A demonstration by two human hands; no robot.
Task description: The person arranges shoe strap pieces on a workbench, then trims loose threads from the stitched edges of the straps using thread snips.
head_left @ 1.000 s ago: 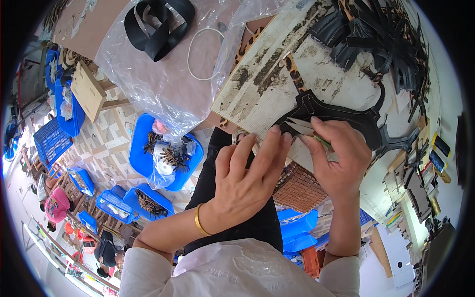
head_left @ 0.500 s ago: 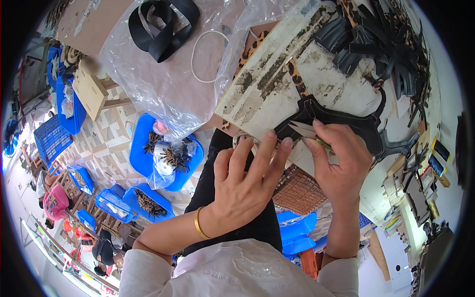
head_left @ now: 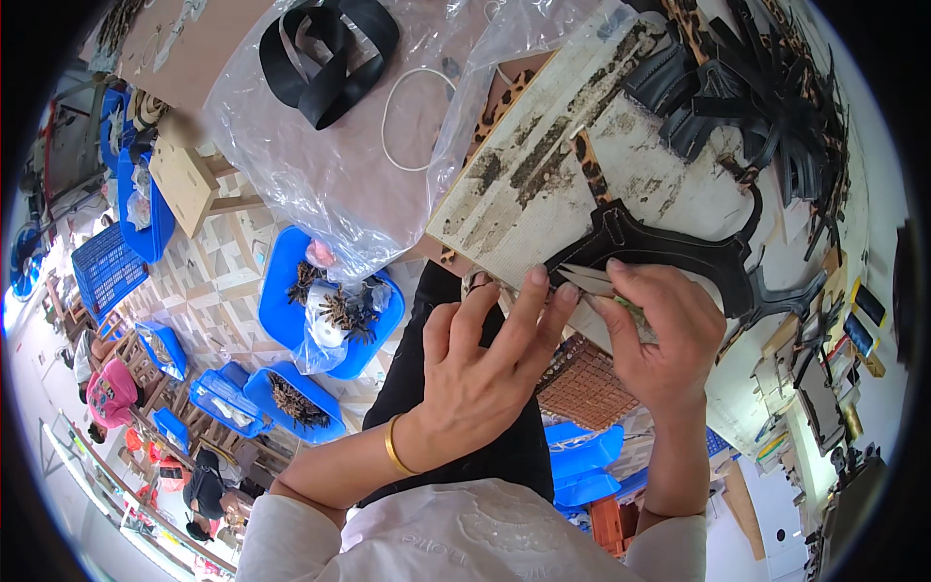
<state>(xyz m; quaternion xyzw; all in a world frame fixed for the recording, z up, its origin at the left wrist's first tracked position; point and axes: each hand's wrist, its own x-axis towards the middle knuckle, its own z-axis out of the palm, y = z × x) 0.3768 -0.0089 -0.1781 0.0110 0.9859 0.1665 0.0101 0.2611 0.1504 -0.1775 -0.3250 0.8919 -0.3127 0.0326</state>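
Observation:
A black leather strap piece with branching arms, like a sandal upper, lies on a worn pale board. From its top a leopard-print strap sticks out. My left hand is at its near left end, fingertips on the leather by the board's edge; the thumb is hidden beneath. In my right hand is a small pair of pointed metal snips, gripped between thumb and fingers. Their two blades are slightly apart, with the tips beside my left fingertips at the strap's edge.
Black and leopard straps pile up at the board's far right. A coiled black band and a pale elastic loop lie on clear plastic. Blue bins stand on the floor at left. A brown woven surface sits below the board.
The snips and both hands have shifted slightly left and down relative to the strap piece. The whole view has drifted a little. Both grips look the same.

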